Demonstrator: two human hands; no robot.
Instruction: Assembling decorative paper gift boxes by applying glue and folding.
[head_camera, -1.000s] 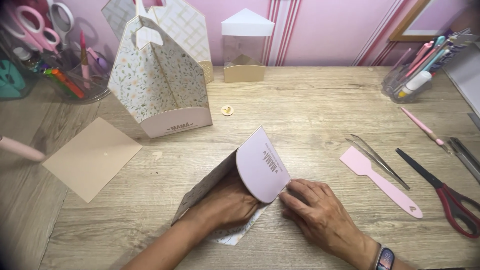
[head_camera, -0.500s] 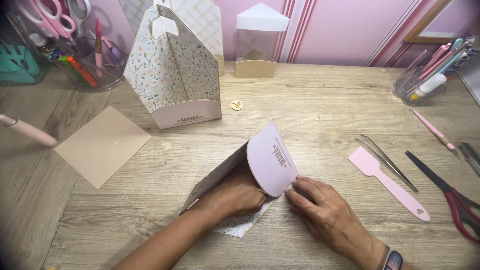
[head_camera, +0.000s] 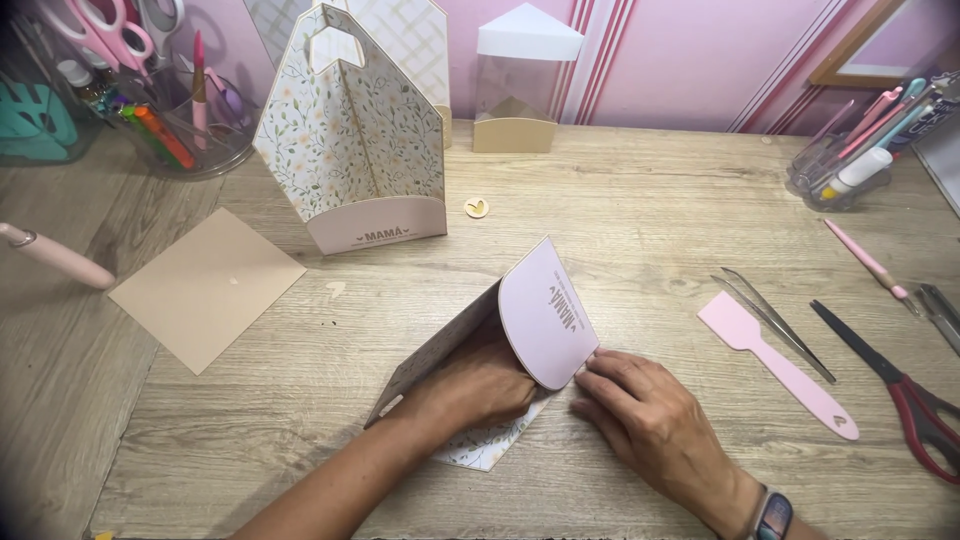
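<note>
A folded paper box piece (head_camera: 545, 315), pink outside with a floral print on its flap, lies half-raised on the wooden table (head_camera: 620, 220). My left hand (head_camera: 480, 385) is tucked under and inside the fold, pressing on it. My right hand (head_camera: 645, 415) rests flat beside it, fingertips touching the lower edge of the rounded pink panel. A finished floral house-shaped box (head_camera: 355, 140) stands upright behind, to the left.
A tan paper square (head_camera: 205, 285) lies at left beside a pink handle (head_camera: 55, 255). A pink spatula (head_camera: 775, 365), tweezers (head_camera: 775, 320) and scissors (head_camera: 890, 385) lie at right. Cups of pens (head_camera: 850, 160) and tools (head_camera: 150, 100) stand at the back corners.
The view has shifted slightly, so everything sits a little lower and to the right. Both hands stay on the folded piece, the right fingertips pressing nearer the pink panel's edge.
</note>
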